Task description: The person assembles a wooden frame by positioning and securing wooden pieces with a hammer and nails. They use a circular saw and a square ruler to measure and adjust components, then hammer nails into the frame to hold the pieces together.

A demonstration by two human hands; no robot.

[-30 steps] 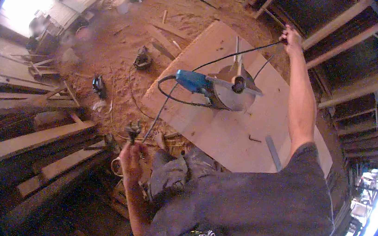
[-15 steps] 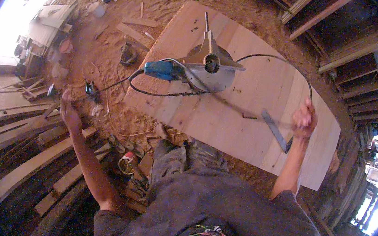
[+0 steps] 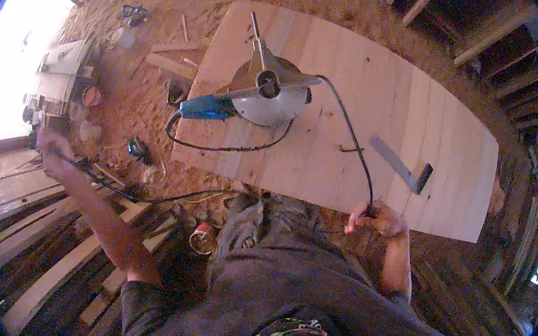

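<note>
The saw (image 3: pixel 276 108) lies on the wide wooden panel (image 3: pixel 447 122), left of the frame's centre, its blue handle (image 3: pixel 206 108) pointing left and reaching about as far as the panel's edge. At right of centre, by the panel's lower edge, my right hand (image 3: pixel 376 220) has its fingers curled round the black cord (image 3: pixel 353 131) that slants down from the saw. My left hand (image 3: pixel 58 154) is stretched to the far left; a dark length of cord (image 3: pixel 166 199) runs from it, but the blur is such that I cannot tell how its fingers grip. If I tugged hard on the right, I reckon the saw could swing or slide, since I see nothing clamping it. The cord also crosses the bent metal rod (image 3: pixel 352 149) and could drag it along, while the left length might snag among the boards (image 3: pixel 62 261) at lower left if I pulled carelessly. Half a second ago my right hand was higher and further right, over the panel beside the metal square (image 3: pixel 402 166), and the cord arched out wide to reach it; now it drops much straighter. My left hand has gone further out left, and everything on the panel sits further left in view.
</note>
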